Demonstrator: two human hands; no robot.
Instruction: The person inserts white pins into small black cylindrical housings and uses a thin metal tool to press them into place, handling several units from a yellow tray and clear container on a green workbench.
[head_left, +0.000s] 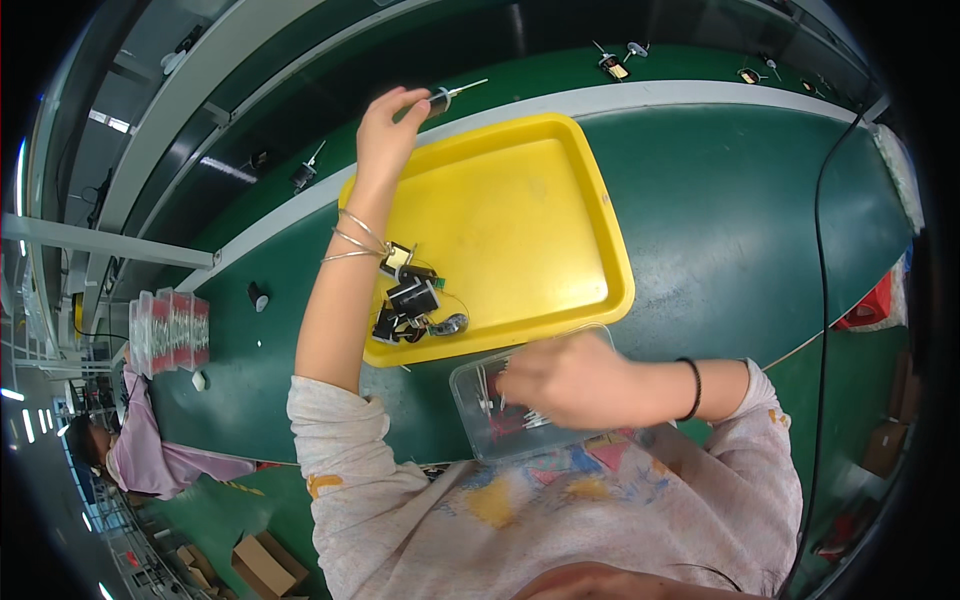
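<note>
The left arm stretches far forward over the yellow tray [520,220], its left hand [388,128] pinching a black motor-like part [438,102], thin shaft outward, near the tray's far left corner. The right forearm bends inward, its blurred right hand [565,380] lowered, knuckles up, over the clear plastic box [467,412]; with fingertips hidden, I cannot tell its grip.

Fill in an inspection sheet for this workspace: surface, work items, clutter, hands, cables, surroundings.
Surface: green table bearing a yellow tray.
Work items: black parts piled at the tray's near left; clear box holding thin pieces.
Clutter: small white piece left of the tray.
Hands: left hand holds a shafted part; right hand at the clear box, grip hidden.
Cables: black cable at right.
Surroundings: another person at left; open cardboard box on the floor.
</note>
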